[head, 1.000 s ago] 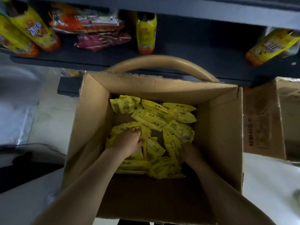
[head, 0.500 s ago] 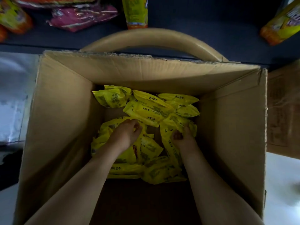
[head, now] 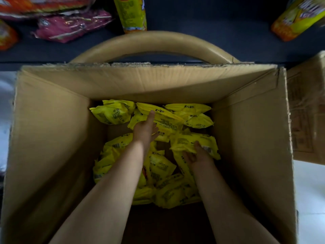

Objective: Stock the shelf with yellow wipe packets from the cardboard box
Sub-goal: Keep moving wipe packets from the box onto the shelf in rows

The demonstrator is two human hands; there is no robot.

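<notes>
"Reaching into the cardboard box with both arms, is that right?"

"Both. The bare forearms come in over the box's near edge and slant down toward its floor, the left one stretched further toward the far wall."

"How does the left hand lie?"

"The left hand is back-up, one finger straight. Its tip rests on the far packet, a yellow one close to the box's far wall. I see nothing curled round it, so the hand is relaxed and only touching."

"And the right?"

"The right hand sits nearer the box's right wall and closer to the near edge, wrist turned so the palm faces partly up. The thumb lies on top and the fingers go under the near edge of the tilted packet, pinching it above the heap."

"Where is the stock?"

"The yellow wipe packets are a loose heap on the box's floor, with a few leaning at its far wall."

"Past the box?"

"The dark shelf runs just beyond the far wall and holds a pink snack bag, a yellow pouch and an orange-yellow bag. A curved cardboard strip arches over the far wall, and a second carton stands beside the right wall."
</notes>
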